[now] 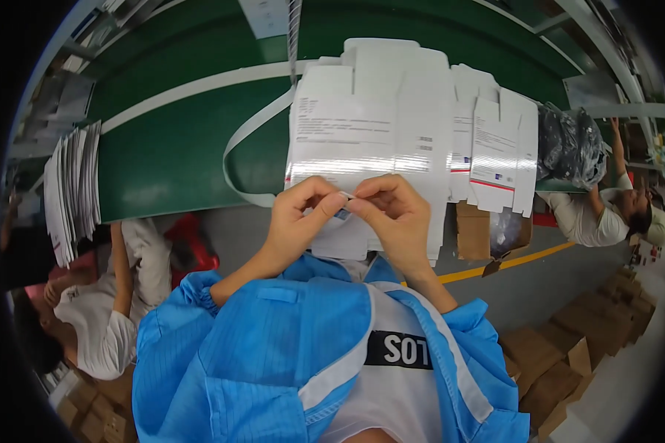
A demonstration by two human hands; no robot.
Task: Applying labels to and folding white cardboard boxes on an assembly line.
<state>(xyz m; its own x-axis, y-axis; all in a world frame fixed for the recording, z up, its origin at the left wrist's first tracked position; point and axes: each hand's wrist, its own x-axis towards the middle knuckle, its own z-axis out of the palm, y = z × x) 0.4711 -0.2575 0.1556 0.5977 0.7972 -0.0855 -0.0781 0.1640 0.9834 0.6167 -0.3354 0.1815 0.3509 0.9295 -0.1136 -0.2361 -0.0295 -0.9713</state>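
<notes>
My left hand [300, 215] and my right hand [396, 221] meet in front of my chest, thumbs and forefingers pinched together. Between the fingertips is a small whitish piece [346, 196], too small and too covered to name. Both hands are over the near part of a stack of flat white printed cartons [362, 111], unfolded, with tabs at the far edge. A small bluish patch shows just below the fingertips on the white card.
More flat cartons [495, 140] lie to the right, beside dark goods in clear plastic [569, 144]. Another carton stack [74, 184] stands at the green table's [162, 170] left end. A white strap [233, 159] curves across. An open brown box [474, 230] sits below; people sit on both sides.
</notes>
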